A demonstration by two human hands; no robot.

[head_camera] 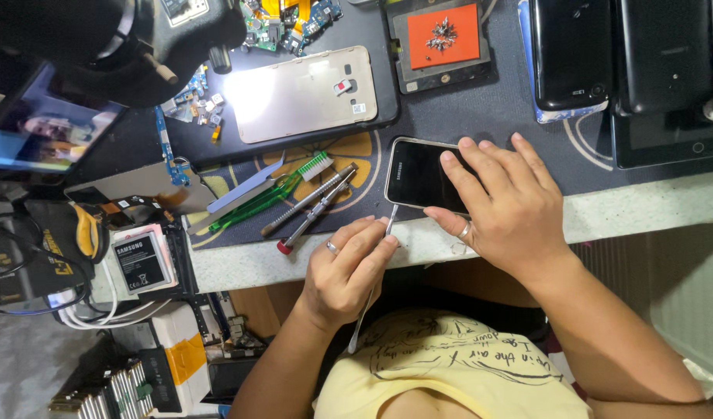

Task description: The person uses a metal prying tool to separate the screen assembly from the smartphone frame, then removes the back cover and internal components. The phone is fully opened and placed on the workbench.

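From my remote seat this reads as a phone repair workshop. The worktop (643, 206) is covered by a dark work mat (481, 109) strewn with opened handsets: a gold back cover (302, 93), loose circuit boards (287, 19), a spare battery (139, 260) and several black phones (570, 50) lined up at the far edge. Precision screwdrivers (314, 203), a green brush (275, 190) and an orange pad of tiny screws (443, 35) lie close by, with a microscope head (151, 35) above.

Phone (418, 174) lies on mat (481, 109), screwdrivers (314, 203) to its left.
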